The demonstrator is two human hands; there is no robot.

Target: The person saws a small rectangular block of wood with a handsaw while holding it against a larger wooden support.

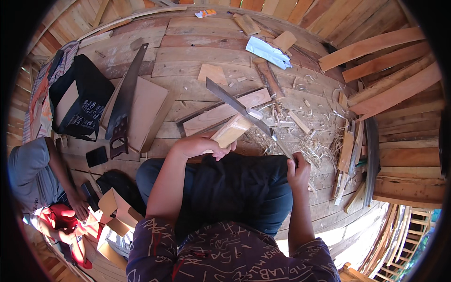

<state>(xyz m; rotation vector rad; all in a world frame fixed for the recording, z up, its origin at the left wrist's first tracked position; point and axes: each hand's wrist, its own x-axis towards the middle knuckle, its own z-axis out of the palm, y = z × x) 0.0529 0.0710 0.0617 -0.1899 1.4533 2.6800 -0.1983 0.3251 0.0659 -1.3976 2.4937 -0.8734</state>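
My left hand [206,144] grips a pale wooden block [230,131] above my lap, its fingers wrapped round the near end. My right hand [299,173] is closed on the handle of a machete [225,97]. The long dark blade slants up and leftward, crossing the block's far end. Whether the edge touches the wood I cannot tell. Beyond the block a wooden board [252,98] with a dark-edged strip lies on the plank floor. Curled wood shavings [305,145] are scattered to the right of the block.
At left lie a handsaw [124,103], a cardboard box [148,110], a black bag [82,101] and a phone [97,156]. Another person's arm [63,174] is at far left, near an open carton [117,211]. Curved planks [394,80] lean at right. A light-blue packet [268,51] lies ahead.
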